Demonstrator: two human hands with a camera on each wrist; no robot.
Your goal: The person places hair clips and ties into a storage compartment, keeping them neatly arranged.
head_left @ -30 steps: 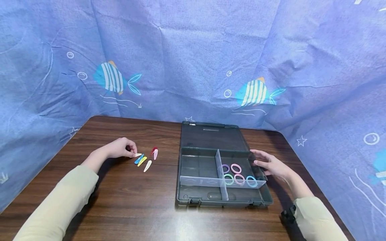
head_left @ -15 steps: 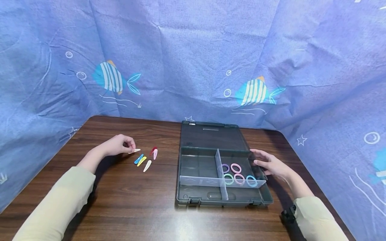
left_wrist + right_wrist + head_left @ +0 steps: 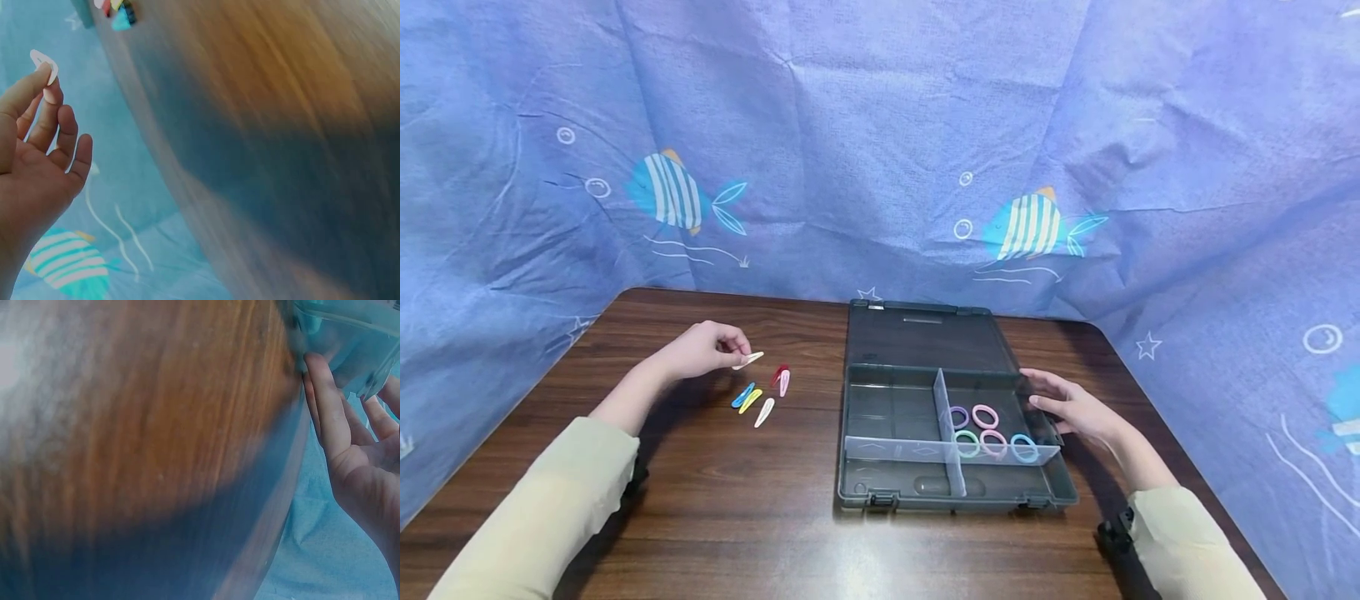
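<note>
My left hand point(image 3: 709, 348) pinches a white snap hair clip point(image 3: 748, 360) between thumb and fingertips, held above the table's left part; the left wrist view shows the hair clip point(image 3: 45, 66) at the thumb tip. Below and right of that hand lie more snap clips: a blue one point(image 3: 742, 396), a yellow one point(image 3: 750, 402), another white one point(image 3: 764, 412), a pink one point(image 3: 785, 383) and a red one point(image 3: 777, 374). My right hand point(image 3: 1078, 410) holds the right side of the grey plastic storage box point(image 3: 958, 504), thumb over its rim, fingers point(image 3: 328, 403) against the outside.
The box's lid point(image 3: 928, 337) lies folded back, away from me. Pale dividers point(image 3: 895, 450) split its inside; several coloured hair ties point(image 3: 985, 417) lie in the right rear compartment. Brown wooden table point(image 3: 737, 517); a blue fish-print cloth point(image 3: 887, 150) hangs behind it.
My left hand lifts the white hair clip off the spot beside the blue one, first drawing it back left, then moving up and right. My right hand stays at the box.
</note>
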